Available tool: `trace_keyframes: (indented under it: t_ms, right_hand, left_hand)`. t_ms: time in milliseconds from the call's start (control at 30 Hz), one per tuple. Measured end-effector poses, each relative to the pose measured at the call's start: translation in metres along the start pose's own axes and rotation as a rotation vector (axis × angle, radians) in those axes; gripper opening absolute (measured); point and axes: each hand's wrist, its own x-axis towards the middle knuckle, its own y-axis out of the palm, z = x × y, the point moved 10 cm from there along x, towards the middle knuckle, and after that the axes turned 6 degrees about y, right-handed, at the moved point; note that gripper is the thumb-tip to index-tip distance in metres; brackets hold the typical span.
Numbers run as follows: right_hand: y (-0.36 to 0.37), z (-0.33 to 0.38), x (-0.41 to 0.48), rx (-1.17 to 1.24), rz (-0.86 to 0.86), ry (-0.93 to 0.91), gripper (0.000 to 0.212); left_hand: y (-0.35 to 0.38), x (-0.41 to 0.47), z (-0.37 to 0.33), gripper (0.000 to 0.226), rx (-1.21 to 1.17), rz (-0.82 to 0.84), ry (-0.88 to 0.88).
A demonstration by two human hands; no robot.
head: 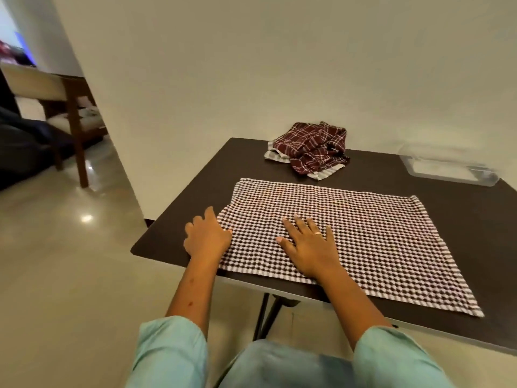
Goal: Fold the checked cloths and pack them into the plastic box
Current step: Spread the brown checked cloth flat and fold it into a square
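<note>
Two hands on the job, both down at the left end of the counter (481, 219). The small-checked cloth (377, 233) lies spread flat across the near half. Its long axis runs along the counter's near edge from left to right, its short ends point at the left and right edges, and one long hem lies right at the near edge.

The right hand (310, 247) lies palm down on the cloth with straight, fanned fingers pressing the fabric flat, and there's a ring (318, 233) on one finger. The left hand (207, 238) sits at the cloth's left short end with its knuckles bent and its thumb touching the fabric. Whether it actually pinches that hem, I cannot tell, as the fingertips are tucked out of sight.

Over at the far edge sits a maroon plaid cloth (310, 148), crumpled in a heap and well apart from the flat one. At the far right corner sits the clear plastic box (447, 168), its long side running along the far edge.
</note>
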Motion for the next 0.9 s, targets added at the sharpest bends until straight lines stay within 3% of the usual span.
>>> trace_keyframes:
  t_ms: [167,233,367,533,633,800,900]
  right_hand:
    - [0.000,0.006,0.000,-0.018,0.040,-0.005,0.064]
    - [-0.006,0.006,0.001,0.083,0.053,-0.017,0.063]
    - [-0.041,-0.003,-0.007,0.669,-0.005,-0.006,0.059]
    - [-0.077,-0.050,-0.019,1.438,-0.021,0.116,0.053]
    - [-0.095,-0.091,-0.027,1.715,-0.057,0.150,0.047]
    - [-0.104,-0.167,-0.048,1.564,-0.180,0.239,0.034]
    - [-0.096,-0.201,-0.059,1.228,-0.180,0.299,0.033]
  left_hand:
    - [-0.002,-0.006,-0.015,0.068,-0.362,0.177,0.067]
    - [-0.008,-0.014,-0.039,0.066,-0.466,0.168,0.155]
    - [-0.023,-0.035,-0.102,0.064,-0.448,0.104,0.362]
    - [-0.016,-0.077,-0.205,0.068,-0.323,0.176,0.673]
    - [0.007,-0.108,-0.262,0.066,-0.258,0.274,0.829]
    - [0.078,-0.157,-0.320,0.060,-0.118,0.393,0.991]
    - [0.124,-0.182,-0.322,0.067,0.005,0.480,1.021]
